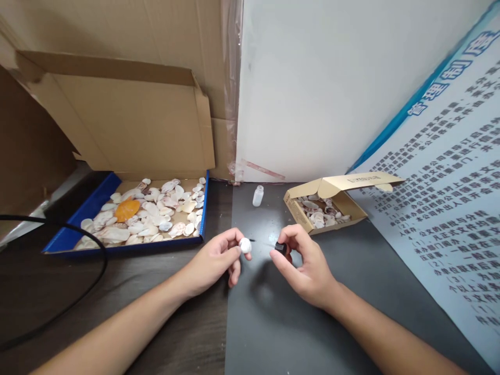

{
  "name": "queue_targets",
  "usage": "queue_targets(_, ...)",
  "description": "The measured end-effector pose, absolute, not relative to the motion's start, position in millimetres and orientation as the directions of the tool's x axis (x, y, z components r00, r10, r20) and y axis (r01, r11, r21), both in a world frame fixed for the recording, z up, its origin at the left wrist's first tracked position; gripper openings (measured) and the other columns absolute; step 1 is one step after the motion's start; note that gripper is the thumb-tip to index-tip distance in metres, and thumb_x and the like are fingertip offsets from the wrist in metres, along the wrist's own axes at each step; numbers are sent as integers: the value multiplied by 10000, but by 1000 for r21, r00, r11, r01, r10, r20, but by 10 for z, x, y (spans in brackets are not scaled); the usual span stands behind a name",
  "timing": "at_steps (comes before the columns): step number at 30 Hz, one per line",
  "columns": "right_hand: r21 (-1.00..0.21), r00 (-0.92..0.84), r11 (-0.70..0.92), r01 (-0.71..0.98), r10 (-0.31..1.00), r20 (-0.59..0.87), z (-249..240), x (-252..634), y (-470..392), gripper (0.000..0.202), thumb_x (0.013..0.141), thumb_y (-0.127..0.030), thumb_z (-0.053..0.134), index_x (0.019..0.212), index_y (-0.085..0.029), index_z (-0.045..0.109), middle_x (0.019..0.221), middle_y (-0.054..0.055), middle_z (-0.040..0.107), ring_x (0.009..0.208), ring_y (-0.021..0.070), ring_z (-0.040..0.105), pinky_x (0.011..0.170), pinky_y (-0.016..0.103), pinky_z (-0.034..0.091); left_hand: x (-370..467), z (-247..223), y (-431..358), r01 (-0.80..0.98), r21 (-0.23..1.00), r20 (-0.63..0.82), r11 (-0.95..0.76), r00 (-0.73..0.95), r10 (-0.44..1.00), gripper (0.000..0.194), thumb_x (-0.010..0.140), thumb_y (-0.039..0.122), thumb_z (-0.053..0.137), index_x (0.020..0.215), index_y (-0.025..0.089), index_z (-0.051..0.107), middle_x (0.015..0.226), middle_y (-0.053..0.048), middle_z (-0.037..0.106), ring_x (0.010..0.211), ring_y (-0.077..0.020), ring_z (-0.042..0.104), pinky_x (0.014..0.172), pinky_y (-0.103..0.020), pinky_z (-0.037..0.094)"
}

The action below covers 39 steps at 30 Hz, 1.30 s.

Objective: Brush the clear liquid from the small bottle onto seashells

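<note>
My left hand [221,260] pinches a small white seashell [245,245] between thumb and forefinger. Across from it, my right hand [307,265] grips the black cap of a brush applicator [280,248] in its fingertips. A thin pale stem reaches left from the cap, and its dark tip sits close beside the shell; whether they touch I cannot tell. Beyond both hands stands a small whitish bottle [258,197] without a cap, upright on the dark grey mat [269,323].
To the left, an open blue-edged cardboard box [125,250] holds many seashells, one of them an orange shell [127,210]. A smaller open carton [312,226] with shells is at right. A black cable [105,260] loops at far left. A white panel [304,88] rises behind.
</note>
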State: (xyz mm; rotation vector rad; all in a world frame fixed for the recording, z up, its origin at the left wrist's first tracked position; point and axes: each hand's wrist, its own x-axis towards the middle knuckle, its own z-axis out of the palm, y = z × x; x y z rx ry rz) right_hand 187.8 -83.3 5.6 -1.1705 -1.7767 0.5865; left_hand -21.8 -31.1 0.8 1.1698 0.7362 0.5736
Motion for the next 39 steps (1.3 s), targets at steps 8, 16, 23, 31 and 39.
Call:
queue_targets(8, -749, -148, 460, 477, 882, 447, 56, 1898, -827, 151, 896, -198, 601, 927, -247, 461, 726, -54, 469, 546, 100, 465, 504, 217, 436, -201, 22, -317, -50, 951, -207, 305, 631, 748, 329, 839, 407, 684, 844, 184, 443, 893, 4, 660, 403, -30, 553, 400, -167, 424)
queue_targets(16, -754, -157, 463, 466, 882, 444, 48, 1900, -816, 168, 896, -182, 606, 1013, -250, 505, 749, -44, 505, 568, 108, 494, 520, 218, 464, -199, 45, -324, -49, 946, -225, 321, 616, 755, 312, 827, 374, 685, 835, 184, 437, 909, -2, 681, 399, -31, 558, 398, -161, 414)
queue_targets(23, -744, -161, 455, 489, 886, 436, 69, 1895, -822, 180, 876, -186, 617, 1010, -246, 513, 726, -45, 512, 540, 111, 482, 505, 232, 460, -210, 9, -318, -48, 934, -258, 354, 596, 761, 295, 820, 378, 677, 841, 200, 442, 739, 32, 657, 397, -63, 545, 391, -176, 414)
queue_targets(31, -756, -186, 503, 419, 862, 471, 87, 1977, -845, 208, 894, -190, 612, 1069, -262, 524, 799, -20, 561, 577, 123, 525, 534, 246, 491, -224, -35, -328, -67, 940, -244, 335, 557, 794, 213, 828, 316, 632, 811, 202, 454, 570, 81, 532, 429, -54, 456, 443, -169, 371)
queue_targets(39, -738, -162, 482, 473, 871, 465, 83, 1916, -840, 190, 879, -160, 626, 1008, -257, 525, 773, -35, 526, 562, 108, 491, 514, 230, 463, -230, -24, -329, -61, 938, -252, 342, 559, 790, 184, 829, 299, 600, 813, 205, 443, 524, 86, 513, 451, -55, 427, 489, -170, 345)
